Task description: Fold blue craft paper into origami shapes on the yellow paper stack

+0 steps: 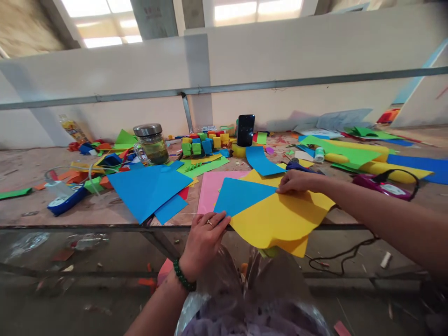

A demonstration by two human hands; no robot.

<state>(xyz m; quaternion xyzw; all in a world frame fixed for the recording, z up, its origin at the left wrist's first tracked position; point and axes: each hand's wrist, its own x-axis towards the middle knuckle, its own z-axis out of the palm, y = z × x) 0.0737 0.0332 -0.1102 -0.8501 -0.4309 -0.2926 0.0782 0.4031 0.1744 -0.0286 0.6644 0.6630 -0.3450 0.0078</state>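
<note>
A blue sheet (241, 196) of craft paper or foam lies against a large yellow sheet (280, 217) at the table's front edge. My right hand (297, 181) is closed in a pinch at the blue sheet's right tip, above the yellow one. At the lower left corner, where blue and yellow meet, the thumb and finger of my left hand (206, 235) come together on the blue sheet's edge. A pink sheet (209, 186) lies partly under both. The yellow sheet's front part curls out past the table edge.
Left of my hands lie blue sheets (150, 189), with a glass jar (151, 144) behind them. An upright phone (246, 130) and colourful blocks (201, 143) stand at the back. Dark-handled scissors (296, 164) lie beyond my right hand, and a purple device (383, 186) sits at right.
</note>
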